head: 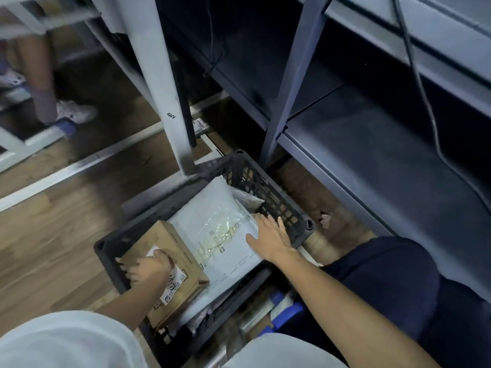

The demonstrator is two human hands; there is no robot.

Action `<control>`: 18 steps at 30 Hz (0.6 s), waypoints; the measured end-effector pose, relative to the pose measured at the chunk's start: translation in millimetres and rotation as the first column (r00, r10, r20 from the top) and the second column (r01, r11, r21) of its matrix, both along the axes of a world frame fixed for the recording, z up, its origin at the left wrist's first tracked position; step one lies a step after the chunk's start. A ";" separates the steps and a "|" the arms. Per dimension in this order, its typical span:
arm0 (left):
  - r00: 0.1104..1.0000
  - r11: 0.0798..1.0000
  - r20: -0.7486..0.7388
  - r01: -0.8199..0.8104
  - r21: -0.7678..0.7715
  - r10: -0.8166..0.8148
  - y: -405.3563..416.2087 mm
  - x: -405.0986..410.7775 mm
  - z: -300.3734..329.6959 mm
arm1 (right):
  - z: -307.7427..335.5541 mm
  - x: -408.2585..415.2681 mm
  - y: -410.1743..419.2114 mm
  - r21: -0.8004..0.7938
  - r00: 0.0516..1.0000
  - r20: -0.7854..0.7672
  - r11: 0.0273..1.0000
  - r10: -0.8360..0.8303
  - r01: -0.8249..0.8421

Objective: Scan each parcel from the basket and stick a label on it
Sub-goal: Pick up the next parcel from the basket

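Observation:
A black plastic basket (268, 187) stands on the wooden floor and holds parcels. A brown cardboard box (170, 243) with a white label lies in its left half. My left hand (148, 269) reaches down onto that box with curled fingers at its left side; the grip itself is partly hidden. A large grey poly mailer (212, 221) with a clear label pouch lies beside the box. My right hand (268, 237) rests flat on the mailer's right edge, fingers spread. Another pale parcel (248, 199) peeks out behind the mailer.
A grey metal table leg (159, 88) stands just behind the basket. Dark metal shelving (358, 144) runs along the right, with a cable hanging. Another person's leg and white shoe (74, 111) are at the far left. More packages (268, 314) lie under the basket's near side.

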State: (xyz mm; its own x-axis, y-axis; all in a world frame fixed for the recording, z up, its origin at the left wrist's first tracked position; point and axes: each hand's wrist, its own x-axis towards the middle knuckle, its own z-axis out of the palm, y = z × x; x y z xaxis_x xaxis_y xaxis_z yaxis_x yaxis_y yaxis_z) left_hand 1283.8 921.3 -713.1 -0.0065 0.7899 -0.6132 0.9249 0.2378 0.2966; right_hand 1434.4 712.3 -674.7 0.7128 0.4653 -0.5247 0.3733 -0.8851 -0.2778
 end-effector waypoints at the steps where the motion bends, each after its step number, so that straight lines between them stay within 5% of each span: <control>1: 1.000 1.000 -0.001 -0.007 -0.020 0.007 0.6 1.8 2.9 | 0.9 0.1 0.4 0.008 1.000 0.004 1.000 0.001 -0.001; 9: 0.970 0.987 0.241 0.019 -0.157 0.020 10.8 -7.2 -11.8 | 2.9 -0.4 -2.8 0.035 1.000 0.009 0.999 -0.010 0.009; 18: 0.922 0.965 0.354 -0.065 -0.253 0.155 -5.9 13.2 22.8 | 20.5 4.0 -10.9 0.015 0.999 0.050 1.000 0.008 -0.009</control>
